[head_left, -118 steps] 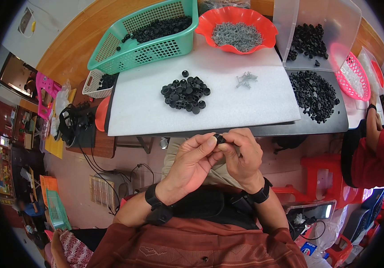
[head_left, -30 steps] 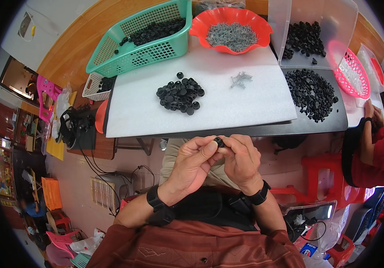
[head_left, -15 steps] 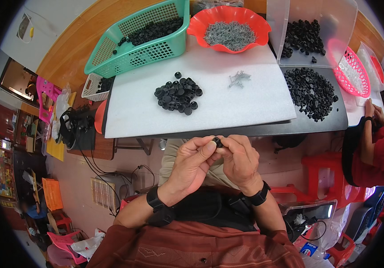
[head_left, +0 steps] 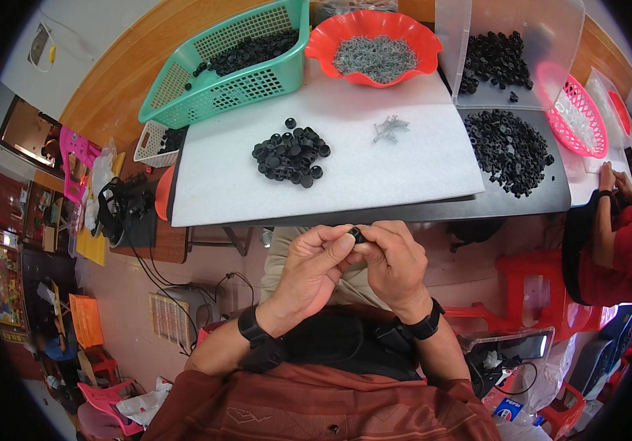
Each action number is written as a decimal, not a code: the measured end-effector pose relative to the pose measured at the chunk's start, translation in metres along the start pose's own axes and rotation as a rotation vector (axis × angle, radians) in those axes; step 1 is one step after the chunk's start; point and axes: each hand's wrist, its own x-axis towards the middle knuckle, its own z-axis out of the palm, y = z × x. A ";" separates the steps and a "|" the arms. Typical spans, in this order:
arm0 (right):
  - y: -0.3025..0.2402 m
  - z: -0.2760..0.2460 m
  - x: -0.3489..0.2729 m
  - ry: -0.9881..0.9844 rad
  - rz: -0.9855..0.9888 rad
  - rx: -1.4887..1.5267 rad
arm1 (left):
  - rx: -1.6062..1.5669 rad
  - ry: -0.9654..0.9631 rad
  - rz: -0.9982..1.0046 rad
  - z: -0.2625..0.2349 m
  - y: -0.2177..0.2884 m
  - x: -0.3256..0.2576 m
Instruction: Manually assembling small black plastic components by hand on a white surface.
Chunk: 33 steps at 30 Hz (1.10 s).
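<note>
My left hand (head_left: 307,270) and my right hand (head_left: 397,266) meet just off the table's front edge. Between their fingertips is a small black plastic part (head_left: 358,235), pinched from both sides and mostly covered by the fingers. Beyond the hands, a white foam sheet (head_left: 217,187) covers much of the table. On it lies a heap of round black plastic caps (head_left: 290,156), with one cap (head_left: 290,123) apart behind the heap. Farther right on the sheet sits a small cluster of screws (head_left: 391,128).
A green basket (head_left: 220,95) of black parts stands at the back left, beside a red scalloped bowl (head_left: 316,55) of screws. To the right are loose small black parts (head_left: 511,154), a clear bin (head_left: 551,44) and a pink basket (head_left: 601,140). Another person's arm (head_left: 605,235) rests far right.
Both hands keep the black part pinched in nearly the same place, with only slight finger movement. The view has shifted very slightly.
</note>
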 end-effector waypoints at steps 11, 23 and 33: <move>0.000 -0.007 0.001 0.005 -0.012 0.035 | 0.075 -0.102 -0.040 -0.002 0.011 0.005; 0.001 -0.009 0.001 -0.014 0.021 0.103 | 0.052 -0.109 -0.071 -0.002 0.010 0.005; 0.003 -0.013 0.004 -0.087 0.010 0.143 | 0.114 -0.073 -0.101 0.001 0.017 0.001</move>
